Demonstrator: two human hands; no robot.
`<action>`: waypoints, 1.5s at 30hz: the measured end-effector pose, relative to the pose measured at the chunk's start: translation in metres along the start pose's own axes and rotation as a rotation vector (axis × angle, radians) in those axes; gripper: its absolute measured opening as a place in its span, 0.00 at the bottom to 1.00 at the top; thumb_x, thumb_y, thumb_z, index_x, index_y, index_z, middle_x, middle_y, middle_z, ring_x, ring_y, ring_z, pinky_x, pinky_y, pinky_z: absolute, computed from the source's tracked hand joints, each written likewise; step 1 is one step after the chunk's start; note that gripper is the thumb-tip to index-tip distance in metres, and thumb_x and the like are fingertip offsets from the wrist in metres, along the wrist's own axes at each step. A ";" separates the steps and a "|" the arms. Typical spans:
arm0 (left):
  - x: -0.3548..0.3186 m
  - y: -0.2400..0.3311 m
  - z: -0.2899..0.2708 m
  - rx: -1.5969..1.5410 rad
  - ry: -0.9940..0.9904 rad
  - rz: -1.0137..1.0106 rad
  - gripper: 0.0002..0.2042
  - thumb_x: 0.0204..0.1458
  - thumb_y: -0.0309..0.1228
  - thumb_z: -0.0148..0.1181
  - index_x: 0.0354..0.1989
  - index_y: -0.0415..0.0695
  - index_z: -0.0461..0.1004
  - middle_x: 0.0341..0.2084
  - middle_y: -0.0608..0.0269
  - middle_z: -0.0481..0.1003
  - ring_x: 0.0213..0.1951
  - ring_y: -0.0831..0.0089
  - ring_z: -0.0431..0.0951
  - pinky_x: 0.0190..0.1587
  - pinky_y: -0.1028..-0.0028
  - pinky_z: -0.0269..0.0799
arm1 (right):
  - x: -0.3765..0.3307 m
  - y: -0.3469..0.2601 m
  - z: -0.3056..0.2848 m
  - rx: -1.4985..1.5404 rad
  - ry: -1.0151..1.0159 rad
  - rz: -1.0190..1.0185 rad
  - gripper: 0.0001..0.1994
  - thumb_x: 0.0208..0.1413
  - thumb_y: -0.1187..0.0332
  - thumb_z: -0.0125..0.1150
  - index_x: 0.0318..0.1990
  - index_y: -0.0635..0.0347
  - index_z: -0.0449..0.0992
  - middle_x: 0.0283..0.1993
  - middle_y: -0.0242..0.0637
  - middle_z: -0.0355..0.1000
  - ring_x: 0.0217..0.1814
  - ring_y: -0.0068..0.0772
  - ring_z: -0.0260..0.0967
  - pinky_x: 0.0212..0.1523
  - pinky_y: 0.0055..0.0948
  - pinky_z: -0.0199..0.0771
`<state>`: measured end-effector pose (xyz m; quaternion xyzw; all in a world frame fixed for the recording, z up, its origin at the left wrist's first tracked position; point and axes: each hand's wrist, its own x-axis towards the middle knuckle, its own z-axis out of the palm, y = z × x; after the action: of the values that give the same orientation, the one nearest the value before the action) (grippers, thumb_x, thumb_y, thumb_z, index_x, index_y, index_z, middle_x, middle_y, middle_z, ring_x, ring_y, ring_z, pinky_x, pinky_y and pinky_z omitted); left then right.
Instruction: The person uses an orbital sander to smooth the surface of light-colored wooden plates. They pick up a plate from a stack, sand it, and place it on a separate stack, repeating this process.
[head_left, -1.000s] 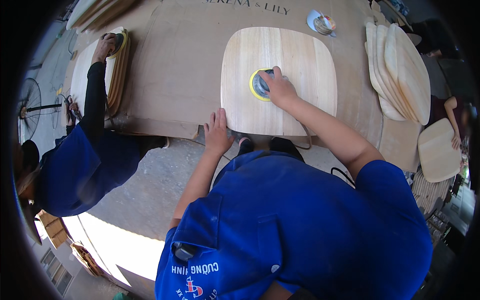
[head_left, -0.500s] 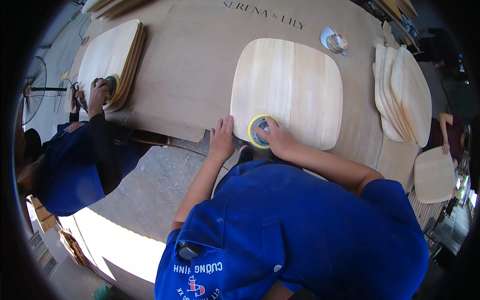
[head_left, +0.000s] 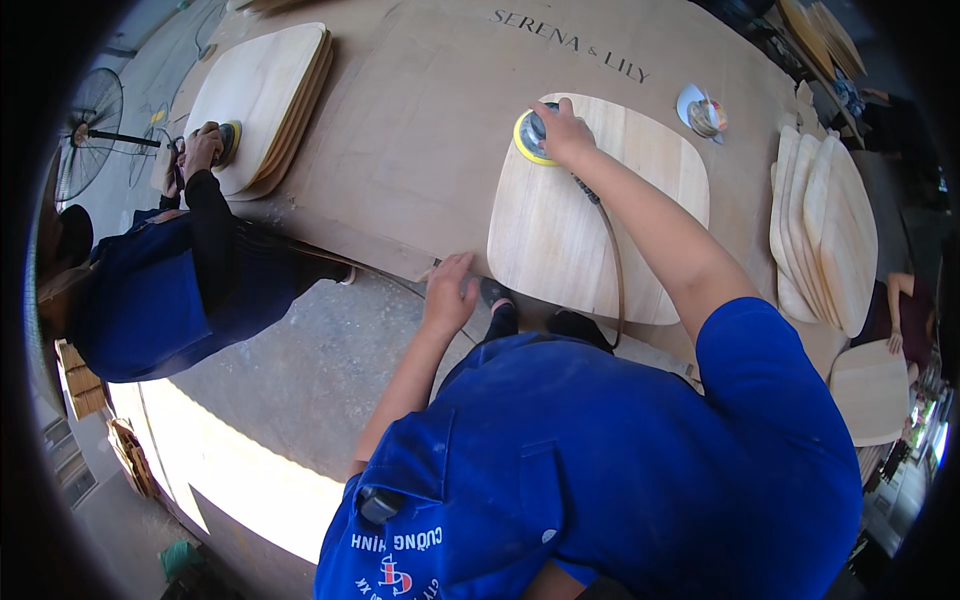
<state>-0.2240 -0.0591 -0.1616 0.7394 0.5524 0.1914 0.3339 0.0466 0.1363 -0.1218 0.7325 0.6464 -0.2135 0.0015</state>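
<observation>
A pale wooden panel [head_left: 610,215] with rounded corners lies flat on the cardboard-covered table in front of me. My right hand [head_left: 567,135] is wrapped over a round orbital sander [head_left: 536,140] with a yellow rim, at the panel's far left corner. The sander's hose [head_left: 616,255] trails back over the panel toward my body. Beside the near left corner of the panel, my left hand [head_left: 452,290] is at the table's front edge with its fingers stretched out, holding nothing.
At left, a co-worker's hand [head_left: 203,148] holds another sander on a stack of panels [head_left: 262,95]. More panels [head_left: 825,230] lean in a pile at right, near a roll [head_left: 704,117] on the table [head_left: 400,140]. Another person holds a panel [head_left: 870,392] at far right. A fan [head_left: 92,125] stands far left.
My right hand has pushed the sander from the panel's near left edge to its far left corner. My left hand has come off the panel's edge. The view has shifted slightly.
</observation>
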 end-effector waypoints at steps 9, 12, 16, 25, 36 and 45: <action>0.001 -0.003 -0.041 -0.144 0.164 -0.105 0.18 0.51 0.26 0.59 0.52 0.38 0.73 0.49 0.46 0.75 0.53 0.52 0.74 0.57 0.64 0.67 | -0.047 -0.043 0.027 -0.031 -0.145 -0.255 0.26 0.56 0.71 0.52 0.62 0.35 0.61 0.60 0.46 0.54 0.53 0.55 0.69 0.52 0.42 0.73; 0.006 0.001 -0.050 -0.169 0.145 -0.137 0.18 0.52 0.26 0.58 0.52 0.38 0.73 0.49 0.47 0.75 0.54 0.54 0.74 0.57 0.65 0.66 | -0.094 -0.049 0.044 -0.014 -0.161 -0.377 0.26 0.55 0.72 0.53 0.62 0.38 0.63 0.60 0.48 0.53 0.50 0.56 0.70 0.50 0.42 0.74; 0.016 0.003 -0.051 -0.151 0.134 -0.126 0.18 0.52 0.26 0.58 0.52 0.37 0.73 0.49 0.48 0.75 0.54 0.56 0.74 0.58 0.66 0.66 | -0.147 -0.051 0.062 -0.013 -0.147 -0.525 0.26 0.54 0.73 0.53 0.61 0.38 0.64 0.60 0.48 0.54 0.48 0.56 0.69 0.48 0.43 0.74; 0.032 0.010 -0.026 -0.064 -0.202 -0.204 0.30 0.53 0.34 0.61 0.63 0.37 0.61 0.36 0.50 0.78 0.38 0.59 0.79 0.46 0.67 0.73 | -0.213 0.007 0.059 -0.008 -0.303 -0.621 0.27 0.54 0.74 0.53 0.61 0.35 0.65 0.59 0.49 0.55 0.49 0.58 0.67 0.47 0.45 0.74; 0.035 0.032 0.033 0.131 -0.462 -0.315 0.53 0.48 0.43 0.66 0.70 0.44 0.28 0.33 0.38 0.77 0.37 0.44 0.79 0.41 0.55 0.73 | -0.089 0.067 -0.004 -0.032 -0.097 -0.130 0.32 0.50 0.72 0.63 0.63 0.36 0.60 0.59 0.46 0.53 0.52 0.53 0.69 0.52 0.43 0.73; 0.033 0.026 0.038 0.094 -0.435 -0.314 0.53 0.49 0.40 0.65 0.70 0.45 0.24 0.37 0.32 0.75 0.41 0.41 0.77 0.44 0.56 0.72 | 0.046 0.102 -0.035 0.027 0.043 0.070 0.34 0.48 0.69 0.68 0.62 0.34 0.60 0.61 0.43 0.56 0.60 0.51 0.64 0.59 0.43 0.69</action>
<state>-0.1705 -0.0428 -0.1726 0.6833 0.5837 -0.0520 0.4356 0.1577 0.1731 -0.1328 0.7591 0.6172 -0.2061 -0.0145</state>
